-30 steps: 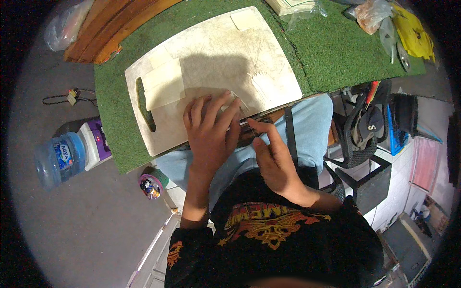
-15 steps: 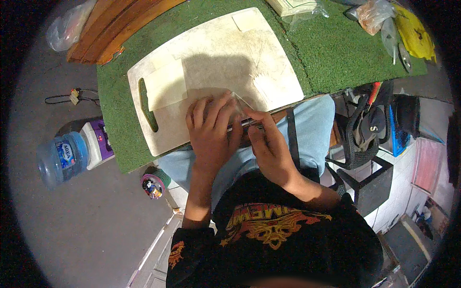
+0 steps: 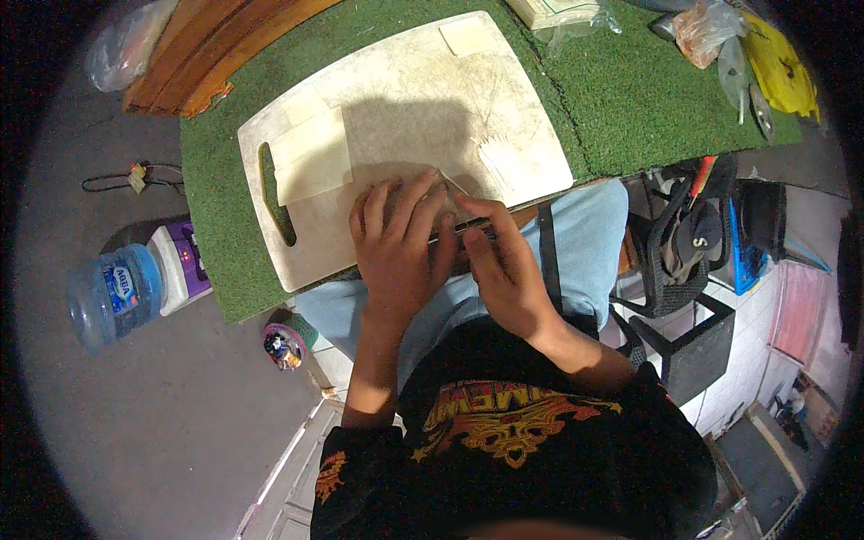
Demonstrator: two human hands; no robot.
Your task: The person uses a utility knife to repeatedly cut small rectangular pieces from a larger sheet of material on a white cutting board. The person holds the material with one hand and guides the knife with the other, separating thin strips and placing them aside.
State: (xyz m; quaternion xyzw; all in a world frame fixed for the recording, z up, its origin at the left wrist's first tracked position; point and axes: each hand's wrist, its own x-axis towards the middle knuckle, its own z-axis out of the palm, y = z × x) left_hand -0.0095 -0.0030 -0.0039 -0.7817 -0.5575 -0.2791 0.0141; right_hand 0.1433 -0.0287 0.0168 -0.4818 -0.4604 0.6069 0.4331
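A thin pale stick [image 3: 452, 186] slants between my hands over the near edge of a worn white cutting board [image 3: 396, 81]. My left hand [image 3: 400, 234] bends over that edge, its forefinger at the stick's upper end and its thumb tucked lower. From the right, my right hand [image 3: 504, 265] pinches the stick's lower end with forefinger and thumb. What lies under the fingers is partly hidden. Left of my hands, pale yellow paper sheets [image 3: 310, 157] overlap on the board. Several thin white sticks [image 3: 498, 164] lie fanned out near its right side.
Green turf-like matting [image 3: 621, 108] covers the table beneath the board. Another pale paper piece [image 3: 463, 38] sits at the board's far corner. Plastic bags [image 3: 706, 34] and a yellow bag [image 3: 776, 67] lie far right. A large water bottle [image 3: 117, 292] stands on the floor at left.
Both hands keep nearly the same place and grip, with only slight finger movement at the stick. The view has shifted very slightly.
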